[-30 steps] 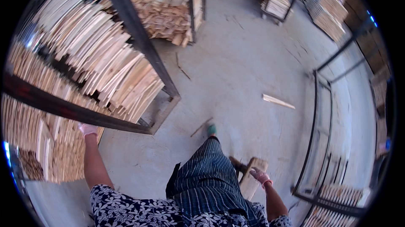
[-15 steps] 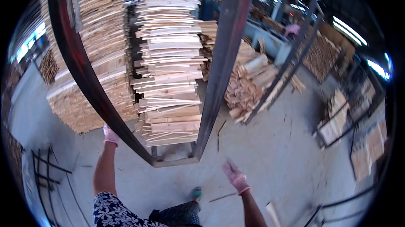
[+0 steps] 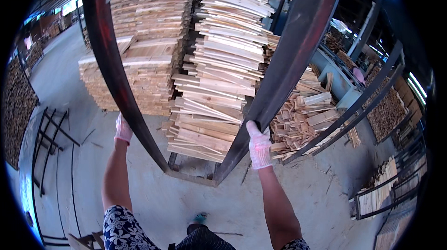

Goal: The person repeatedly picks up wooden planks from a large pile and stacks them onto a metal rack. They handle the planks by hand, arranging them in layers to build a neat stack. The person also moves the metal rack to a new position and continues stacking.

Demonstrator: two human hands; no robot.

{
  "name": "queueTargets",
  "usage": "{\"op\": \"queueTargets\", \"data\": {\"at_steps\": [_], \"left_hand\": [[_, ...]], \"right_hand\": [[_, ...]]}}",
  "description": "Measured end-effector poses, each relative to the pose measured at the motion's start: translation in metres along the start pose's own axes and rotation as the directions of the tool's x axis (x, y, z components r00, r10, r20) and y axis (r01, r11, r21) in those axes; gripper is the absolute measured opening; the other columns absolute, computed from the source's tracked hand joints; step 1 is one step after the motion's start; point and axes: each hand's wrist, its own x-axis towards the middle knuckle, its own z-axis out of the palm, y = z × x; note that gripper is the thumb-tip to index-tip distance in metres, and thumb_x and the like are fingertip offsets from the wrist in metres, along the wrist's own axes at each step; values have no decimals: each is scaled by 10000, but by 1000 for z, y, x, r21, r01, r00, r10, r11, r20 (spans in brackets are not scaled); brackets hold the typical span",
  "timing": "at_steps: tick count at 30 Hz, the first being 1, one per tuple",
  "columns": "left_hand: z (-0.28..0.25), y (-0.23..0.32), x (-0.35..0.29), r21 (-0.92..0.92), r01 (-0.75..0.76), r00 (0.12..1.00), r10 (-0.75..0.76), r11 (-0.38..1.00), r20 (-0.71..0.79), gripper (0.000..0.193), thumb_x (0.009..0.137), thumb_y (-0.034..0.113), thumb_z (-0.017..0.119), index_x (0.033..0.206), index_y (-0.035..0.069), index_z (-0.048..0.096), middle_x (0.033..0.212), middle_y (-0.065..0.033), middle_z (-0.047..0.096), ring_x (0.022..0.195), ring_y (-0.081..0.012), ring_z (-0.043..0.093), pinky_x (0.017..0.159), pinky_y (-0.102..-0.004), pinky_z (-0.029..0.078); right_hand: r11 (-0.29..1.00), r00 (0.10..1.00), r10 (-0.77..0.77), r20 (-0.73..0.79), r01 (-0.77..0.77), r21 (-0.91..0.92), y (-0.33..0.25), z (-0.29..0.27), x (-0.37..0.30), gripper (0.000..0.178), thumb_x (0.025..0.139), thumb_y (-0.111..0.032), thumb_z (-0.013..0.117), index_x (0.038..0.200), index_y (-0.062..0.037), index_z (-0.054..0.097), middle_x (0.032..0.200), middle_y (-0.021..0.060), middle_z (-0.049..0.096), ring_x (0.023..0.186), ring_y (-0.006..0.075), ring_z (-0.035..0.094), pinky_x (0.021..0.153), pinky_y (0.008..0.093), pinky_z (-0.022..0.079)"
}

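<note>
A dark metal rack frame [image 3: 298,50] with two tall uprights stands in front of me. Between its posts rises a stack of thin pale wooden boards [image 3: 209,124], uneven at the ends. My left hand [image 3: 123,130], in a pinkish-white knit glove, is on the left upright, its fingers partly hidden behind the metal. In a matching glove, my right hand [image 3: 259,146] grips the right upright lower down, beside the boards. Both arms are stretched forward.
A taller, neater timber stack [image 3: 135,78] stands to the left. On the right lie a loose wood pile [image 3: 302,120] and slanted metal bars [image 3: 349,115]. An angular metal rack [image 3: 51,133] is at the floor's left. A person in pink [image 3: 358,75] is far off.
My right hand has moved up from over the floor onto the right upright. The left hand stays at the left upright. My view has turned leftward, and the scene sits farther right.
</note>
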Motion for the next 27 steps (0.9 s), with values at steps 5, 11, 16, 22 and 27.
{"op": "queueTargets", "data": {"at_steps": [5,11,16,22,27], "left_hand": [[17,10,-12,132,14,997,-5,991,-73,378,1009,410,546,1130,83,690,941,-19,705,856,-175,667,814,-353,542],[17,2,-28,-105,64,993,-73,992,-91,409,1036,375,505,1230,58,676,1097,-45,710,995,-185,659,896,-335,528],[5,1,-41,139,69,996,-60,988,-66,361,1018,364,569,1133,34,660,980,-62,695,911,-204,671,852,-346,552],[3,-15,-61,346,56,987,-104,936,121,401,999,393,602,1031,0,670,918,-102,708,856,-229,690,780,-384,582],[9,-20,-63,145,185,977,-165,972,-137,376,1009,363,568,993,6,681,866,-104,706,805,-238,690,752,-391,580]], "right_hand": [[965,992,66,108,-36,-261,19,-24,7,391,890,-167,697,1246,-33,608,1150,119,698,1033,299,666,904,348,501],[975,987,164,1,-162,-152,37,-36,7,268,864,-133,723,1088,4,671,1038,73,697,988,167,664,820,315,544],[960,938,277,-208,-278,27,26,-32,-9,270,868,-78,702,1123,-10,649,1008,53,697,942,174,647,884,322,521],[951,980,194,-53,-174,256,1,-28,-15,164,921,-169,650,1021,-39,647,978,57,676,894,172,614,862,317,487],[941,948,313,-53,-302,154,-17,-28,-11,138,939,-154,616,1011,-38,639,968,65,669,892,178,615,863,319,493]]}}
